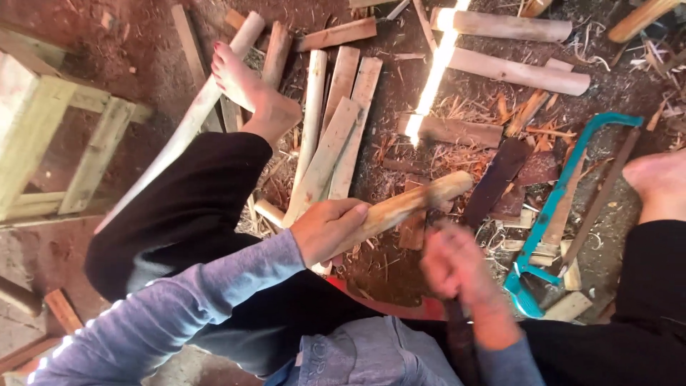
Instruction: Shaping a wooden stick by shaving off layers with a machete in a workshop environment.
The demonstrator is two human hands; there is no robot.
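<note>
Left hand (pixel 325 229) closed around a wooden stick (pixel 411 204), stick at frame centre, tip pointing 2 o'clock. Right hand (pixel 454 264) just below it, motion-blurred, fingers curled; what it grips can't be told. Teal bow saw (pixel 564 193) on the floor at 3 o'clock, cut billets (pixel 336 136) at 12.

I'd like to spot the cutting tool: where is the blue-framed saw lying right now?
In the head view, the blue-framed saw lies on the dirt floor at the right, between the blurred right hand and the bare foot.
</note>
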